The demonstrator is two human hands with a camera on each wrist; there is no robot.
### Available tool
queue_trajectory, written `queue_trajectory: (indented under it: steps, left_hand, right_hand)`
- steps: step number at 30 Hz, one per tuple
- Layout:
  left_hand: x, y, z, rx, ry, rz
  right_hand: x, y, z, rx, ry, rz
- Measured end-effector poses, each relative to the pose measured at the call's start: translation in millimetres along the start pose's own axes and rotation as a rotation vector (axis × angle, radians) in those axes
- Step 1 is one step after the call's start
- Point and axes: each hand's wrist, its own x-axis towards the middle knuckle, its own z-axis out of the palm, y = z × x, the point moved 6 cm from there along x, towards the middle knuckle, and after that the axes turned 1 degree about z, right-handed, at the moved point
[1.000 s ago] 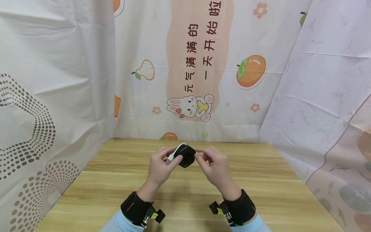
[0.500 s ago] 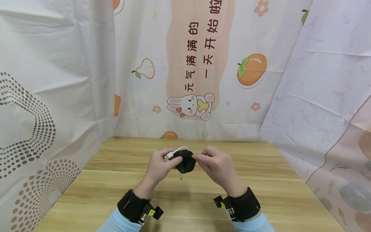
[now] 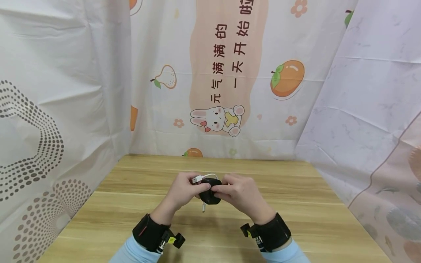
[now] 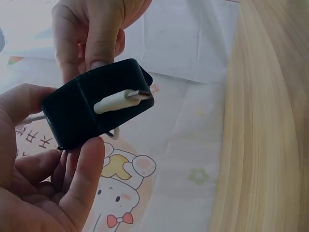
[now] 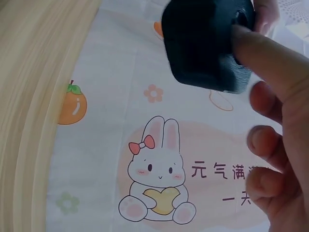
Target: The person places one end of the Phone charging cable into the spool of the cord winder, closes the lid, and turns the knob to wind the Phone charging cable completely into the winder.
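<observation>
Between both hands, above the table, is a black, many-sided cable winder [image 3: 207, 197] with a white USB cable [image 3: 210, 175] on it. The flat USB-A plug [image 3: 196, 179] sticks out by the left fingers; a smaller white connector [image 4: 116, 101] projects from the winder's side. My left hand [image 3: 184, 190] grips the winder's left edge between thumb and fingers. My right hand [image 3: 241, 191] pinches its right side, the thumb [image 5: 263, 55] lying on the face near a small opening. Most of the cable is hidden inside or behind the winder.
A wood-grain table [image 3: 210, 233] lies under the hands. Behind it hangs a printed cloth [image 3: 158, 109] with a rabbit and fruit; more cloth [image 3: 65, 109] hangs at both sides. Each wrist wears a black band [image 3: 152, 233] with a small camera.
The winder has come lower and tilted, and its lower connector now shows. My right hand went from its right edge onto its face, moving slightly left.
</observation>
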Motion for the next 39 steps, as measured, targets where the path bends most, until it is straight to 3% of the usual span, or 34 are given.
queue_trajectory:
  steps: [5, 13, 21, 29, 35, 39]
  left_hand:
    - [-0.7, 1.4, 1.8, -0.070, 0.004, -0.018]
    - [-0.3, 1.0, 3.0, -0.178, 0.116, -0.031]
    - [-2.4, 2.1, 8.5, -0.187, 0.211, 0.006]
    - [-4.9, 0.7, 12.5, -0.182, 0.272, 0.012]
    - [-4.6, 2.3, 7.4, -0.085, 0.309, 0.036]
    - [-3.0, 0.6, 4.6, -0.106, 0.291, 0.035]
  right_hand:
    - [-1.9, 3.9, -0.7, -0.047, 0.046, 0.051]
    - [-3.0, 3.8, -0.3, -0.103, 0.148, 0.113]
    - [-5.4, -0.4, 2.5, -0.157, 0.192, 0.149]
    - [-3.7, -1.9, 8.3, -0.180, 0.186, 0.246]
    - [-2.3, 1.5, 8.1, -0.115, 0.182, 0.268]
    - [-1.2, 3.1, 6.9, -0.067, 0.138, 0.227]
